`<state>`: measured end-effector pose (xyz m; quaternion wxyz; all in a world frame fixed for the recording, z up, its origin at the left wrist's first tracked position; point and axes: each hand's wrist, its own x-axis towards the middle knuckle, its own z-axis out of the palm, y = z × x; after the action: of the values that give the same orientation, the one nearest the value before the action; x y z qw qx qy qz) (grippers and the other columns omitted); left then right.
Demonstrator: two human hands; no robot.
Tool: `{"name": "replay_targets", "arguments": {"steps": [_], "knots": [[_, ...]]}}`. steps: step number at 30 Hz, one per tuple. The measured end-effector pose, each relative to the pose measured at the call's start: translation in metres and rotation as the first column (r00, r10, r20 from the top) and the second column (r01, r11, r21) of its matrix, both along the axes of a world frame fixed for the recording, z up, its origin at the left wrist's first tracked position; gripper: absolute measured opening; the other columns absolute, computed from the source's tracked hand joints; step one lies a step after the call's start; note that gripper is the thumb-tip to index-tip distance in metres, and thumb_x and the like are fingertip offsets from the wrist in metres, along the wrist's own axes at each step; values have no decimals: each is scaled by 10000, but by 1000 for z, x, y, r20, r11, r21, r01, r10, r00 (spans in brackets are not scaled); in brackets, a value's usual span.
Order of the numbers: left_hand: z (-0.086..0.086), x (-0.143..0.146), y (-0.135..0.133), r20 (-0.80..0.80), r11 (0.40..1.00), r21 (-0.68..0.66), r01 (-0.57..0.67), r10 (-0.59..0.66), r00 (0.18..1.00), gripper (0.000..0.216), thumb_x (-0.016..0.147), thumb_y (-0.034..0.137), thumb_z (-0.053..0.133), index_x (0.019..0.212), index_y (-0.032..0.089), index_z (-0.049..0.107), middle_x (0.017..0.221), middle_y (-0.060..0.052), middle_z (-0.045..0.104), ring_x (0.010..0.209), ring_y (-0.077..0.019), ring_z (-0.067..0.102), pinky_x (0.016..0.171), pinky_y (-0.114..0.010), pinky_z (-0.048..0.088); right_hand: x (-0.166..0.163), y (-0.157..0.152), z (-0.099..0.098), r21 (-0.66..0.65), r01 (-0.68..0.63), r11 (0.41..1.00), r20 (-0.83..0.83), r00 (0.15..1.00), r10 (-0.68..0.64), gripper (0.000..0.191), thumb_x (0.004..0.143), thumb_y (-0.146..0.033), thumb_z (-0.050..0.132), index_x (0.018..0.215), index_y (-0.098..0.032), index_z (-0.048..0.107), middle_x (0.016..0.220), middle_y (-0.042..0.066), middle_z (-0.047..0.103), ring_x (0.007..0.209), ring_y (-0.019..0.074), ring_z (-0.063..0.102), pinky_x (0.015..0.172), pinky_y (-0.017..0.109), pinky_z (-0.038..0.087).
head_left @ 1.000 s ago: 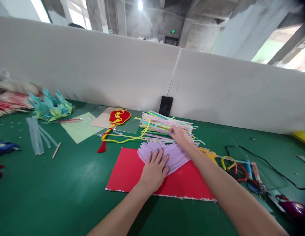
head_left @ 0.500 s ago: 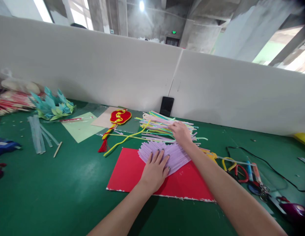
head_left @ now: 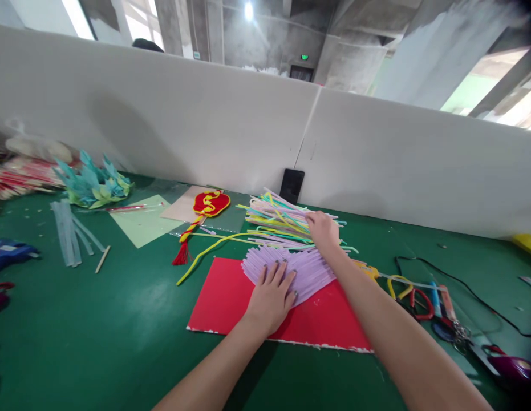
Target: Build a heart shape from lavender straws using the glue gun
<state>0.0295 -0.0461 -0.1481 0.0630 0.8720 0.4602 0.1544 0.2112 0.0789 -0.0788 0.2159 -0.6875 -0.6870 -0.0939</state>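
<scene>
Fingers (head_left: pixel 270 275) of the left hand (head_left: pixel 267 299) lie spread, flat and ungrasping on the ribbed lilac piece (head_left: pixel 312 275); this sits over a smooth red board (head_left: pixel 225 297) with ragged white edging; beyond, the right hand (head_left: pixel 325 231) bends its fingertips into thin, fuzzy pastel stems (head_left: pixel 274 220), whether gripping any I cannot tell.
</scene>
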Motion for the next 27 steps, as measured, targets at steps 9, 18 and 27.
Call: {"name": "replay_targets", "arguments": {"steps": [9,18,27], "knots": [[4,0,0,5,1000,-26,3,-3,1000,450,952,406,332,1363,249,429,1484,-52,349,1367,-257,293,1113,-487,237,2,6,0,134,-33,990,-197,979,59,287,880,-255,442,1019,-172,679,962,79,702,823,200,615,754,289,431],[0,0,1,1,1000,-8,1,-1,1000,449,950,412,341,1361,257,429,1481,-49,355,1361,-256,302,1109,-489,248,0,1,14,341,-72,937,-183,973,142,367,955,-318,314,1076,-140,612,952,123,658,881,216,567,825,337,418],[3,1,-2,17,999,-31,-8,9,1000,437,947,376,354,1356,245,438,1483,-47,351,1366,-252,295,1119,-472,239,-40,-15,11,-20,-637,771,220,749,624,353,956,-165,315,1158,-218,600,1043,78,651,1050,189,525,951,344,355]]}}
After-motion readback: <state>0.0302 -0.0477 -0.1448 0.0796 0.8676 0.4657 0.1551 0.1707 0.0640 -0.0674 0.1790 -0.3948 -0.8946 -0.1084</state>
